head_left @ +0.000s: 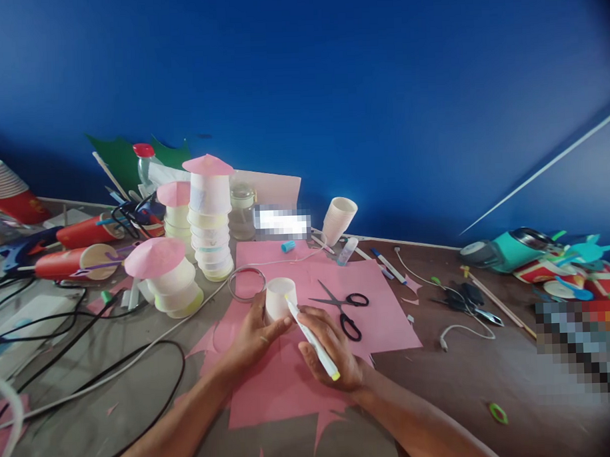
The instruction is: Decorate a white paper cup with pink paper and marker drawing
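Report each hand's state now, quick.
Left hand: closed around a white paper cup, steadying it on the pink paper.
Right hand: closed on a yellow-capped marker, tip at the cup.

Craft workspace, paper cups [208, 218], scissors [344, 310]

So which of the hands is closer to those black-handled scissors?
The right hand. It holds a marker and lies just below-left of the scissors, nearly touching the handles. The left hand grips the white cup, farther left.
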The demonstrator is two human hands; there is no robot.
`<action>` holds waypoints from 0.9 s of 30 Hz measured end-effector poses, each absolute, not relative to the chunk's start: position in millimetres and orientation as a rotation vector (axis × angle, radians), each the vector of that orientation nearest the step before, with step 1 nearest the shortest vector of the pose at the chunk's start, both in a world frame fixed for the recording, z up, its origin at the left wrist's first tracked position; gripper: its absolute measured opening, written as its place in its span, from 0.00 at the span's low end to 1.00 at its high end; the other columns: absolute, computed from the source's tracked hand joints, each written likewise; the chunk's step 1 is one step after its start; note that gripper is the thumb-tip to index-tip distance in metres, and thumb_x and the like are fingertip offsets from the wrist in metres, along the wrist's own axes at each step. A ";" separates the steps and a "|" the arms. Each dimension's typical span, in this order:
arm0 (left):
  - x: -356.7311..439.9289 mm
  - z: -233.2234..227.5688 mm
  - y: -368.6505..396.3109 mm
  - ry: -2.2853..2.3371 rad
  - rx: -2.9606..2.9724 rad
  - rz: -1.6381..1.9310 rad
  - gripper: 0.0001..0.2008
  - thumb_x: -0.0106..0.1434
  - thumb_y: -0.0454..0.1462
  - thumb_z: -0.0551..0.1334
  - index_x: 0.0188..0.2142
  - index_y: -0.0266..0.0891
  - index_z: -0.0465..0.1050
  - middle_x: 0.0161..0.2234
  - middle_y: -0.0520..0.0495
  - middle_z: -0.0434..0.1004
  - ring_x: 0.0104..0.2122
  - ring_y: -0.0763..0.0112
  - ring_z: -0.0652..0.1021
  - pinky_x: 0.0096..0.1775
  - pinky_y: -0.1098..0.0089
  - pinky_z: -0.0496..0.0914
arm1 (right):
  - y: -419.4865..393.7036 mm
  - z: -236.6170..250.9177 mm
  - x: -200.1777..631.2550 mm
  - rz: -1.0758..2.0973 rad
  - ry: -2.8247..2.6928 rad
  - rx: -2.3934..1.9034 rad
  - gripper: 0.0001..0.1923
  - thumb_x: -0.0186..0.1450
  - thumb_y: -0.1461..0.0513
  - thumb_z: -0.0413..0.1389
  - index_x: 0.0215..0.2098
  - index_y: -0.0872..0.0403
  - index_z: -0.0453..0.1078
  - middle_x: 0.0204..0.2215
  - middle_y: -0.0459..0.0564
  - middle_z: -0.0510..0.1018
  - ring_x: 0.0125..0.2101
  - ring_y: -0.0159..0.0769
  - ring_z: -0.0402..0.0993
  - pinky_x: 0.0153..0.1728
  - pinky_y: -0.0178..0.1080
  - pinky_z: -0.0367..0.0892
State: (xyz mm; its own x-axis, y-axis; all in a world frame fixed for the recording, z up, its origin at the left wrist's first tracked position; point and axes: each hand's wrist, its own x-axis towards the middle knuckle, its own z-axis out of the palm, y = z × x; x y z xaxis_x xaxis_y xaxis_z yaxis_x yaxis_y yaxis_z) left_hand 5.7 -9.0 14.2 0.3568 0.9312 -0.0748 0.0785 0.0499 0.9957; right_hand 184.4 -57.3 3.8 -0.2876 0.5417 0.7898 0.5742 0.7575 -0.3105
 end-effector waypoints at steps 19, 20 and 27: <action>6.8 17.2 -8.8 0.961 1.324 0.864 0.22 0.59 0.48 0.67 0.47 0.39 0.68 0.42 0.46 0.77 0.40 0.63 0.76 0.39 0.68 0.69 | -56.2 7.9 184.0 -0.054 -1.922 -0.850 0.24 0.69 0.66 0.48 0.63 0.56 0.59 0.43 0.59 0.78 0.46 0.46 0.77 0.44 0.48 0.78; 6.6 16.6 -8.8 0.962 1.322 0.862 0.22 0.59 0.48 0.67 0.47 0.39 0.68 0.41 0.47 0.77 0.40 0.63 0.76 0.39 0.68 0.69 | -56.0 8.0 184.2 -0.054 -1.920 -0.852 0.23 0.69 0.66 0.48 0.63 0.56 0.59 0.43 0.59 0.78 0.46 0.46 0.77 0.43 0.48 0.78; 6.7 16.7 -8.2 0.936 1.295 0.892 0.24 0.58 0.47 0.67 0.49 0.38 0.69 0.43 0.45 0.78 0.42 0.60 0.76 0.43 0.66 0.70 | -55.3 8.4 187.0 0.008 -1.881 -0.901 0.22 0.70 0.65 0.47 0.61 0.54 0.60 0.42 0.58 0.78 0.44 0.45 0.77 0.42 0.48 0.78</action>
State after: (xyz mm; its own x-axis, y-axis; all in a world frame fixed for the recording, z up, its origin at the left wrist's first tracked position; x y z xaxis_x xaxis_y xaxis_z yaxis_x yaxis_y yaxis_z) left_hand 6.7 -8.2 16.7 0.3727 0.9259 -0.0612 -0.0161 0.0723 0.9972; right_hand 187.0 -55.3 8.4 -0.2143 0.5848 0.7824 0.5784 0.7214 -0.3808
